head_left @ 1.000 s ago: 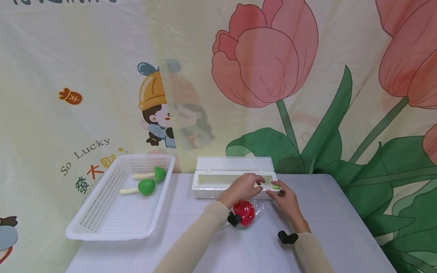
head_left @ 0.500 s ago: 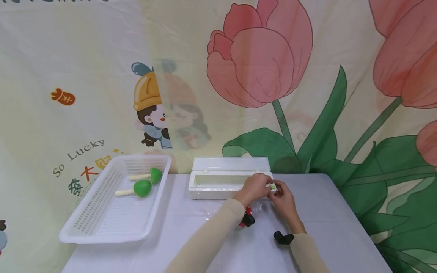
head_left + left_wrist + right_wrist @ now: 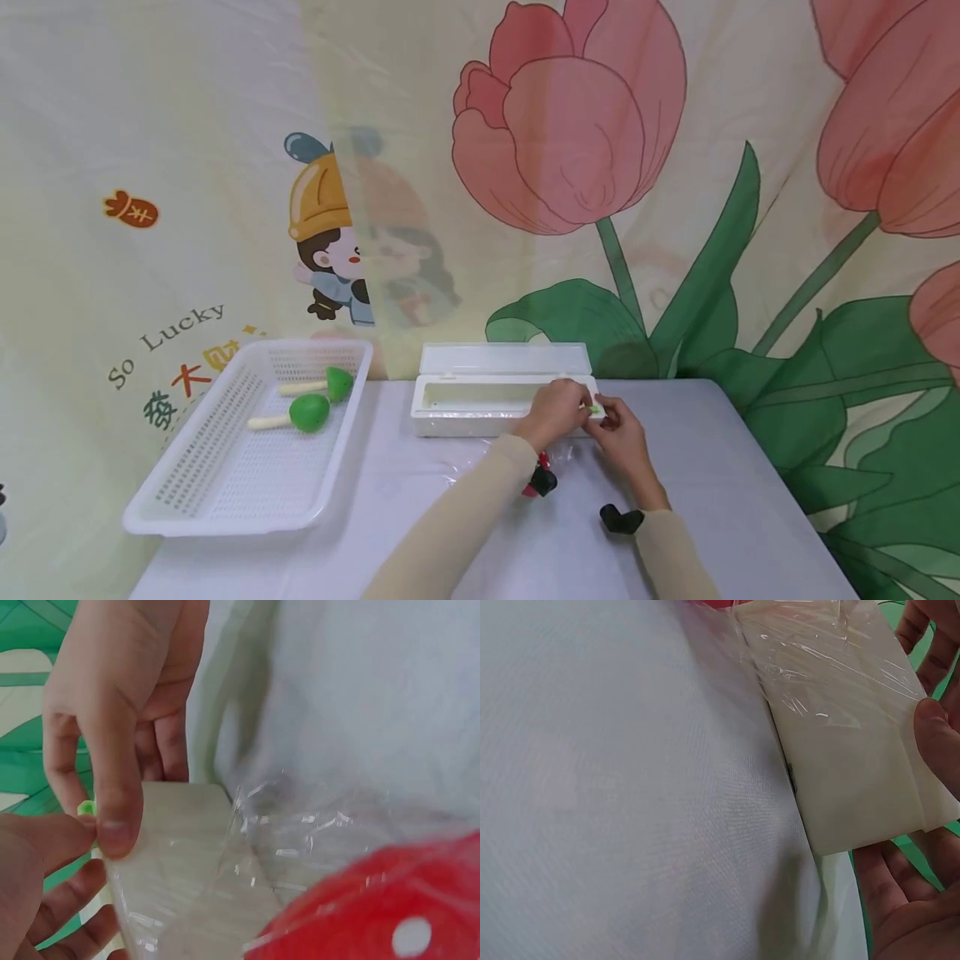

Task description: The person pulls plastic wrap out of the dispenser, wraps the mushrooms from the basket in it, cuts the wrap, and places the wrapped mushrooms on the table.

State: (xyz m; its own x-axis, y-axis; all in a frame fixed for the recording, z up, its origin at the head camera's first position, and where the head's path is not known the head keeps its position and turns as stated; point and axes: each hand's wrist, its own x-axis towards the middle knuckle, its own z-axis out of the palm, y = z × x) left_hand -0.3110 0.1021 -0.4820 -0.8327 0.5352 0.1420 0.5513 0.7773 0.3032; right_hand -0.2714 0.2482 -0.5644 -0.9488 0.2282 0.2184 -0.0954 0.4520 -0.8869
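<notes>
A long white cling film box (image 3: 465,425) stands on the table with its lid raised. My left hand (image 3: 553,417) reaches to its right end, thumb and fingertips pinching a small green slider (image 3: 88,807) at the top front edge. My right hand (image 3: 624,442) grips the same end, its thumb pressed on the front face and its other fingers around the corner. Clear cling film (image 3: 300,825) hangs over the front of the box. In front of it lies a red thing with white dots (image 3: 360,915), mostly hidden by the left wrist in the head view.
A white perforated basket (image 3: 225,523) stands on the left, holding two toys with green heads (image 3: 309,413) and cream handles. The table (image 3: 720,500) runs up to a printed backdrop (image 3: 420,100) close behind the box.
My left hand has moved right along the box, from above its opening to the green slider. The right hand stays at the end, its fingers drawn closer to the left.
</notes>
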